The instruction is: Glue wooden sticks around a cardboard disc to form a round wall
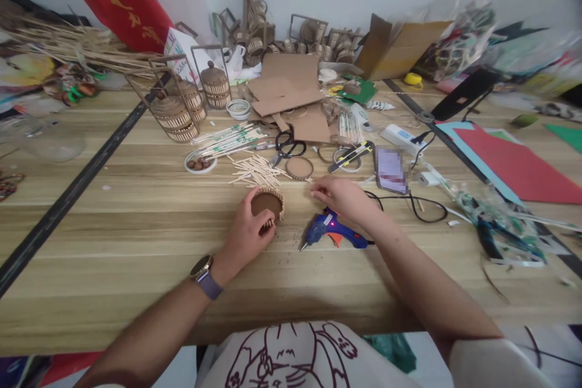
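Observation:
My left hand is wrapped round a small round cardboard container with short wooden sticks along its rim. It rests on the table, thumb on the near side. To its right, my right hand is closed, thumb and fingertips together; whatever they hold, if anything, is too small to make out. Just below that hand lies a blue hot glue gun, its red light lit and its nozzle pointing to the lower left. Behind the container is a heap of short wooden sticks. A round cardboard disc with an edging lies beside the heap.
Black-handled scissors, a utility knife and a phone lie beyond my hands. A dish of brown beads is at the left. Finished lidded baskets and cardboard sheets stand farther back. A black cable loops at the right.

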Demonstrator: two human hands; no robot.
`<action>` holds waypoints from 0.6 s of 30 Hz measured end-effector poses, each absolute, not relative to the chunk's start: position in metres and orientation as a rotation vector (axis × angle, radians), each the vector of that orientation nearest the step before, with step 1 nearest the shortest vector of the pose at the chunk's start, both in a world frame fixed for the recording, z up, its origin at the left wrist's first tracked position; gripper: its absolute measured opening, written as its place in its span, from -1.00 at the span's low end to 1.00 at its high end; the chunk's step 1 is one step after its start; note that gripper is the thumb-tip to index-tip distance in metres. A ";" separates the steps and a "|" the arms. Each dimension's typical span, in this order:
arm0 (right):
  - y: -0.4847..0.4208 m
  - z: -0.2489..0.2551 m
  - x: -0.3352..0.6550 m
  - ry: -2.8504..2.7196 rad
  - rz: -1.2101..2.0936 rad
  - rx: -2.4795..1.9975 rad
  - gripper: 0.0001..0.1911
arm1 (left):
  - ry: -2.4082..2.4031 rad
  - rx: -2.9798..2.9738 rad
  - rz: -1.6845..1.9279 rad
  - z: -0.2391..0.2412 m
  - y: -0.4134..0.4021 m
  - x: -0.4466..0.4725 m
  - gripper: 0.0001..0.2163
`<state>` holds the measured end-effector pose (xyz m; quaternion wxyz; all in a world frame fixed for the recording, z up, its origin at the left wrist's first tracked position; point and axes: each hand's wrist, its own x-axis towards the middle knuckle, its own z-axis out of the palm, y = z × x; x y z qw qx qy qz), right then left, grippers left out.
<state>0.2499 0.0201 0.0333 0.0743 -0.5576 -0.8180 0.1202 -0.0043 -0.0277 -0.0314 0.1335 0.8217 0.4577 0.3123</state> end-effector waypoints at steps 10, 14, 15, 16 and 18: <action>0.091 0.025 0.179 -2.662 0.166 -1.625 -0.79 | 1.326 2.417 0.921 -0.033 -0.027 -0.004 -0.92; 0.099 0.014 0.167 -2.697 0.158 -1.625 -0.75 | 1.324 2.416 0.918 -0.035 -0.026 -0.004 -0.91; 0.100 0.012 0.165 -2.698 0.163 -1.624 -0.75 | 1.320 2.415 0.920 -0.035 -0.026 -0.004 -0.91; 0.100 0.010 0.165 -2.695 0.171 -1.624 -0.75 | 1.315 2.414 0.921 -0.036 -0.026 -0.004 -0.91; 0.100 0.009 0.166 -2.671 0.191 -1.630 -0.75 | 1.307 2.414 0.916 -0.035 -0.026 -0.004 -0.91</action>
